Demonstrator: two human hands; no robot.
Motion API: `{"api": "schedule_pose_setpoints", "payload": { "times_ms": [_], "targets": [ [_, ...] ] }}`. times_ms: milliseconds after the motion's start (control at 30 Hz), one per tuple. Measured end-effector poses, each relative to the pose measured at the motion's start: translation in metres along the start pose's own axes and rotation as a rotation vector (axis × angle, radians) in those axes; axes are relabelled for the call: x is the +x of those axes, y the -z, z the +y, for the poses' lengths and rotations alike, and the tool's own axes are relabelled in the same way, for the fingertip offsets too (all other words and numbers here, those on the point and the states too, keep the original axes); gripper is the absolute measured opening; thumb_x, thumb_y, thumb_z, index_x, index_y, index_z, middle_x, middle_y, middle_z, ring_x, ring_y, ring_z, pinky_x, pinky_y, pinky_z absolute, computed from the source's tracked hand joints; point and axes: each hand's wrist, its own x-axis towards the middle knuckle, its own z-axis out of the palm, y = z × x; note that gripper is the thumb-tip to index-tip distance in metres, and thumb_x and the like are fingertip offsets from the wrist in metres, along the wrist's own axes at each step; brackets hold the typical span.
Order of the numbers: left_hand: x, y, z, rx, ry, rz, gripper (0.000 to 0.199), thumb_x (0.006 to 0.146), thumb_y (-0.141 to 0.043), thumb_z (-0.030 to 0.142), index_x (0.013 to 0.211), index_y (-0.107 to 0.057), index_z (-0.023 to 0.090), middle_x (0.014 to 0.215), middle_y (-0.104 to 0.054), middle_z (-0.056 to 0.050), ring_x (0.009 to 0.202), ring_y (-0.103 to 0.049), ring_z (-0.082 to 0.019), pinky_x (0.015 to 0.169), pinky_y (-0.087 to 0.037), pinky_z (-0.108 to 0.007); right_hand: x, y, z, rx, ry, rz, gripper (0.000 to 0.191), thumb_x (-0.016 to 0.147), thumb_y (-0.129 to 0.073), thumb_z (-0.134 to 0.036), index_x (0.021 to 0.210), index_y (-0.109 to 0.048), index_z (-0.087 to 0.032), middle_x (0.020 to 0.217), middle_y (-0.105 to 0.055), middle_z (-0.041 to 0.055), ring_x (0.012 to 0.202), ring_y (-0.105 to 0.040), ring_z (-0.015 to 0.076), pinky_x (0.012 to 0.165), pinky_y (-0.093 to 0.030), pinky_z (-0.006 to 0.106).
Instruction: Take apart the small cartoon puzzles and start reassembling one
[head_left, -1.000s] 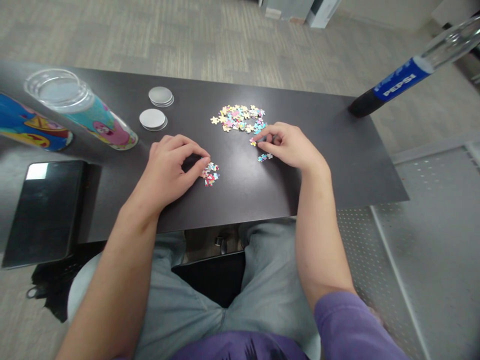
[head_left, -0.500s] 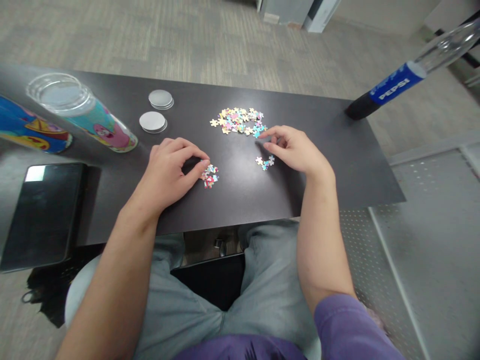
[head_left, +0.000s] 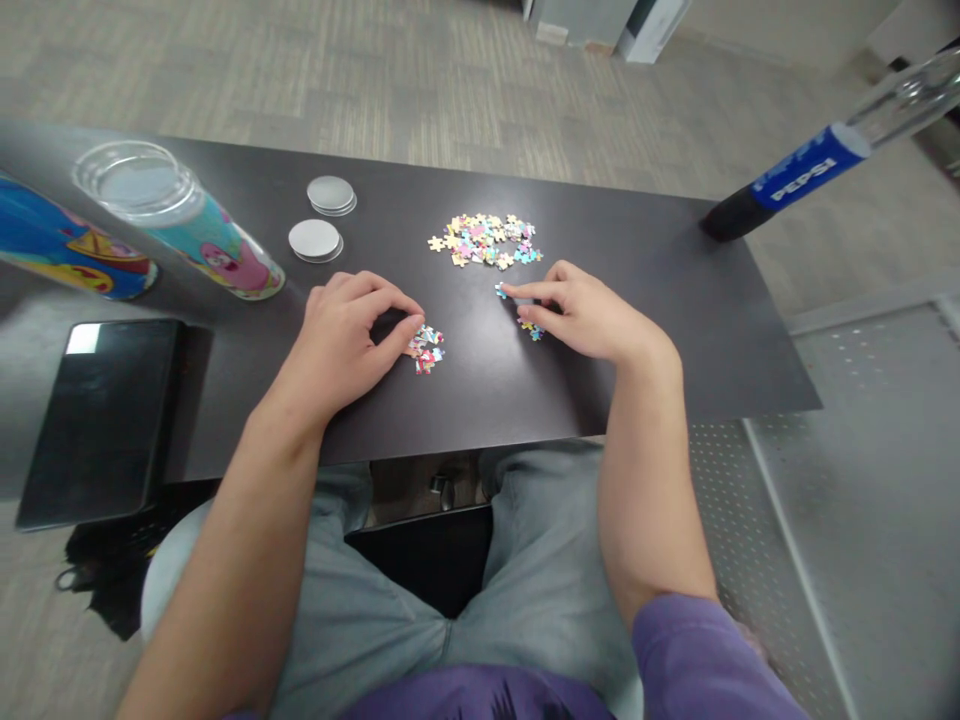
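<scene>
My left hand [head_left: 356, 335] rests on the dark table, thumb and index finger pinched together at the edge of a small cluster of reddish jigsaw pieces [head_left: 429, 360]. Part of that cluster is under the fingertips. My right hand [head_left: 581, 310] has its index finger stretched out, its tip on a single blue jigsaw piece [head_left: 499, 290] lying on the table. The right thumb is apart from the index finger, over a few small jigsaw pieces [head_left: 533, 331], partly covering them. Beyond both hands lies a loose pile of colourful jigsaw pieces [head_left: 480, 240].
Two stacks of round white discs [head_left: 331, 194] sit at the back left. Beside them stand a clear-topped cartoon canister [head_left: 217, 250] and a blue cartoon container [head_left: 75, 245]. A black tablet [head_left: 101, 425] lies at the left edge. A Pepsi bottle [head_left: 802, 180] stands far right.
My right index finger has drawn a blue piece away from the pile, toward me and to the left. My left hand stays at its cluster. The view has shifted slightly.
</scene>
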Motion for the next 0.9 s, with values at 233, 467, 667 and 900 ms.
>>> {"api": "schedule_pose_setpoints", "payload": {
  "times_ms": [233, 467, 667, 900],
  "targets": [
    [0.001, 0.000, 0.005, 0.015, 0.071, -0.018, 0.022, 0.122, -0.075, 0.041, 0.120, -0.095, 0.033, 0.132, -0.091, -0.009, 0.130, -0.080, -0.040, 0.121, -0.059, -0.061, -0.006, -0.019, -0.060, -0.138, 0.150, -0.108, 0.047, 0.130, -0.065, -0.035, 0.164, -0.095, -0.045, 0.130, -0.070, 0.0142, 0.121, -0.068, 0.0393, 0.115, -0.056, 0.064],
    [0.001, 0.000, 0.009, -0.011, 0.052, -0.047, 0.024, 0.123, -0.072, 0.041, 0.123, -0.094, 0.032, 0.134, -0.089, -0.010, 0.131, -0.078, -0.039, 0.122, -0.057, -0.062, 0.002, -0.012, -0.038, 0.030, 0.125, 0.028, 0.061, 0.120, -0.071, -0.024, 0.178, -0.086, -0.039, 0.135, -0.074, 0.0131, 0.123, -0.075, 0.0383, 0.120, -0.063, 0.063],
    [0.000, -0.002, 0.008, -0.026, 0.009, -0.058, 0.028, 0.123, -0.069, 0.045, 0.127, -0.095, 0.033, 0.134, -0.088, -0.010, 0.129, -0.078, -0.040, 0.116, -0.058, -0.063, 0.007, 0.006, 0.019, 0.027, -0.113, 0.268, 0.057, 0.109, -0.078, -0.030, 0.165, -0.091, -0.029, 0.113, -0.075, 0.0098, 0.103, -0.073, 0.0352, 0.118, -0.066, 0.062],
    [-0.005, -0.008, 0.011, -0.032, -0.050, -0.045, 0.027, 0.121, -0.073, 0.047, 0.126, -0.099, 0.039, 0.139, -0.086, -0.009, 0.129, -0.077, -0.041, 0.114, -0.058, -0.063, 0.020, -0.010, 0.024, 0.073, -0.084, 0.215, 0.056, 0.116, -0.082, -0.038, 0.170, -0.089, -0.032, 0.117, -0.072, 0.0103, 0.110, -0.073, 0.0362, 0.125, -0.065, 0.063]
  ]
}}
